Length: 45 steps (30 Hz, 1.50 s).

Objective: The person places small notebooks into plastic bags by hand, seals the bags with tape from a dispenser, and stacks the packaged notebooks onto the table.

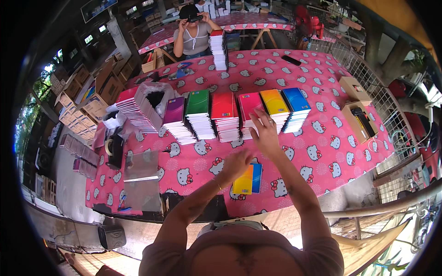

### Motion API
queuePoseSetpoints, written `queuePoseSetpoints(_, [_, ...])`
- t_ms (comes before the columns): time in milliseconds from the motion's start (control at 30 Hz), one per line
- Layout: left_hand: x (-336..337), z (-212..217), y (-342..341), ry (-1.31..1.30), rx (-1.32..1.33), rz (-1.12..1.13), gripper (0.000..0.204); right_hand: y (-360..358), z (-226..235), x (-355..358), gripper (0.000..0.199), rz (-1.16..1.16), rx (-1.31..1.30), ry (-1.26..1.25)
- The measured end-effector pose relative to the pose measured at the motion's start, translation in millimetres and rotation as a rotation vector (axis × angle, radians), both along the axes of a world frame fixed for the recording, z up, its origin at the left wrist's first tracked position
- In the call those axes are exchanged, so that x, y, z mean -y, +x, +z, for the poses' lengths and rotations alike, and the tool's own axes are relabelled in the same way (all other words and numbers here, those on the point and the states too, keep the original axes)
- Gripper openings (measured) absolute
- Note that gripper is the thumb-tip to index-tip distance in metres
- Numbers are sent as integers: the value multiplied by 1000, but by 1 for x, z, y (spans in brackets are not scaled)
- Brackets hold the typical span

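Note:
A row of spiral notebook stacks crosses the table: purple (pixel 174 110), green (pixel 198 102), red (pixel 223 106), pink (pixel 247 102), yellow (pixel 274 103) and blue (pixel 294 100). My right hand (pixel 266 133) reaches to the pink stack, fingers apart, fingertips over its top cover and thumb by its front edge. My left hand (pixel 235 164) hovers nearer to me, blurred by motion, its fingers unclear. Just below it, a loose yellow notebook (pixel 242 183) overlaps a blue notebook (pixel 257 177) on the tablecloth.
The tablecloth (pixel 198 177) is pink with cat faces. A leaning notebook stack (pixel 138 110), tape dispenser (pixel 114 152) and clear plastic sheets (pixel 141 172) lie left. Open cardboard boxes (pixel 359 122) stand right. A tall stack (pixel 219 50) and phone (pixel 291 60) are far; a person (pixel 195 37) sits beyond.

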<state>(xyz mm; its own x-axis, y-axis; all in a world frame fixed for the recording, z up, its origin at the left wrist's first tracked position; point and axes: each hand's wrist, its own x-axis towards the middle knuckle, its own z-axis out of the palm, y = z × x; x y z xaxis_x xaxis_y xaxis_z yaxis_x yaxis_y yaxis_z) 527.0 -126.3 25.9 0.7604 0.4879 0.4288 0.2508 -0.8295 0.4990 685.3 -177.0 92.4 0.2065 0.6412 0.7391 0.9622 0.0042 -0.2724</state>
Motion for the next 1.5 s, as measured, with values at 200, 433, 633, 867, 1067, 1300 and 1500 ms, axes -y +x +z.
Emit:
queuePoseSetpoints(200, [-113,107,-8,495,244,298,51,-11,6,-61,55,64,135,-74])
queuePoseSetpoints(433, [-175,80,-70,611,54,273,33,-54,16,-22,27,211,147,119])
queuePoseSetpoints(633, [-72,183,-95,132,136,163,23,-54,-82,94,30,574,-757,-93])
queuePoseSetpoints(867, [-37,81,-45,-688,-827,-179,73,-11,-113,65,15,866,-1597,-457])
queuePoseSetpoints(1067, [-54,9,-57,-168,-184,-173,60,1,-101,46,6,1161,-1822,-315])
queuePoseSetpoints(1300, [-41,29,-39,-318,-359,20,62,-14,-140,34,15,792,-1738,-521])
queuePoseSetpoints(1500, [-13,-19,-44,-345,-266,120,50,-7,-147,57,33,31,-1126,-136])
